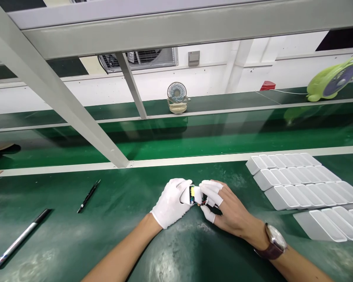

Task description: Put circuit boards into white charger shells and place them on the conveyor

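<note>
My left hand (173,201), in a white glove, is closed around a white plastic housing (186,196). A small circuit board (192,194) with a yellow component shows at the housing's open end, between my two hands. My right hand (220,203) wears white finger cots and pinches the board's other end, where thin wires show near the fingertips. The right fingers partly hide that end, and I cannot tell how far the board sits inside the housing.
Rows of white rectangular plastic cases (300,184) stand on the green bench (129,243) at the right. A black pen (88,196) and a silver-and-black rod (20,239) lie at the left. Behind the metal frame post (85,121) are a small fan (177,94) and a green fan (332,80).
</note>
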Demonstrator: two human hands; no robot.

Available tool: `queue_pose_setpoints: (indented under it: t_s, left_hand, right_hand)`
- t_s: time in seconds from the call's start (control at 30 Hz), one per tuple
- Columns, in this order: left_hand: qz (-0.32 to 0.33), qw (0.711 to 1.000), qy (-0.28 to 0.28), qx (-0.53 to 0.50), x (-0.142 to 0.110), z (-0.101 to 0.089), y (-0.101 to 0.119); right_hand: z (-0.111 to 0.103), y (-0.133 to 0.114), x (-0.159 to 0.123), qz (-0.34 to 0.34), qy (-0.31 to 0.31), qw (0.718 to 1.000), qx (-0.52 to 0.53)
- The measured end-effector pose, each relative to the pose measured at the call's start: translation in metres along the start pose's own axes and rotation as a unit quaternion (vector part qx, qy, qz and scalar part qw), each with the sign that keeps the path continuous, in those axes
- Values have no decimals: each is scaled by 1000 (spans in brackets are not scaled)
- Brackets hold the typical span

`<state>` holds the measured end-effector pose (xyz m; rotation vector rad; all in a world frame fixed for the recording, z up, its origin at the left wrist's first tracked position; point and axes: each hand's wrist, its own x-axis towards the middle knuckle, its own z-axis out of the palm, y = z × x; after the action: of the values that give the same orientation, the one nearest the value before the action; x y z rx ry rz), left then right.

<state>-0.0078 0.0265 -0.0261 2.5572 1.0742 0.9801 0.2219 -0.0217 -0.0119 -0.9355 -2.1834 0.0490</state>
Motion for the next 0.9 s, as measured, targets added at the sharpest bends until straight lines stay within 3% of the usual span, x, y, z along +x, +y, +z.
queue_pose_setpoints:
  t_s: [0.67,0.8,0.9]
  left_hand:
    - [-2,999,-18,-36,-7,2,0]
    - [-25,998,-32,-48,-8,1,1]
    - [-37,993,-85,-75,-4,-4,4]
  right_hand:
    - [7,-1,-2,10,-14,1000,21]
    - [4,-3,-3,63,-4,996,60]
    - [-2,-3,-6,118,8,988,103]
